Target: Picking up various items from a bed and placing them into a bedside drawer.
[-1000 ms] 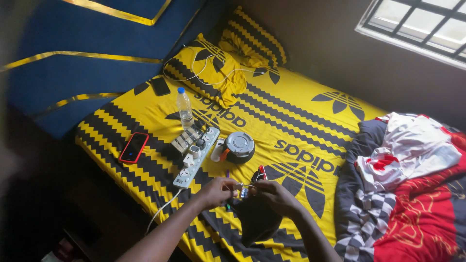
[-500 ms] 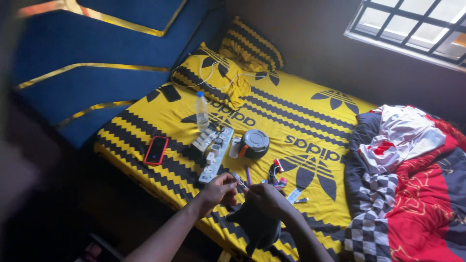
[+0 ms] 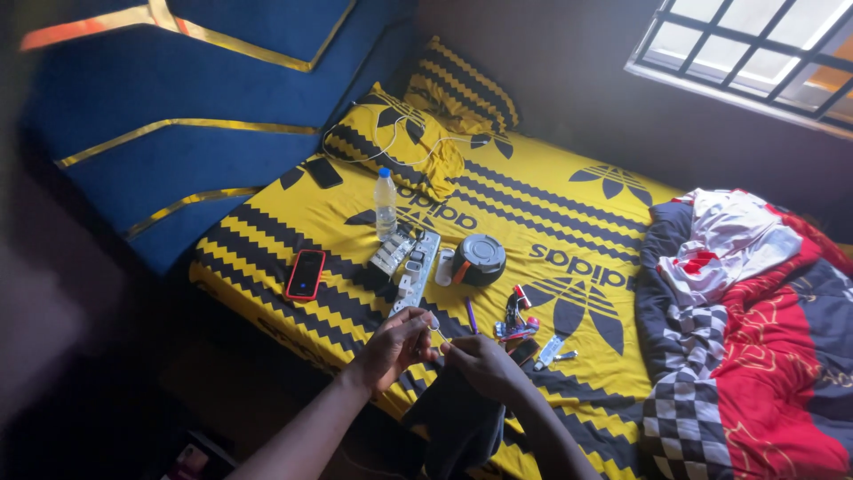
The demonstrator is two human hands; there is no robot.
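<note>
At lower centre of the frame, the left hand [image 3: 393, 344] and right hand [image 3: 480, 364] pinch a thin pale wire [image 3: 438, 332] between fingertips, above a dark cloth [image 3: 458, 427] on the yellow-black striped bedsheet [image 3: 551, 213]

On the bed: two yellow-and-black striped pillows [image 3: 395, 142] [image 3: 462, 84], two phones, one red-cased [image 3: 306, 274] and one black [image 3: 322, 172], one clear plastic water bottle with blue cap [image 3: 385, 204], one white power strip [image 3: 416, 273], one round grey-lidded container [image 3: 478, 259], one purple pen [image 3: 471, 316]. Two hands [image 3: 395, 342] [image 3: 480, 363] are present.
</note>
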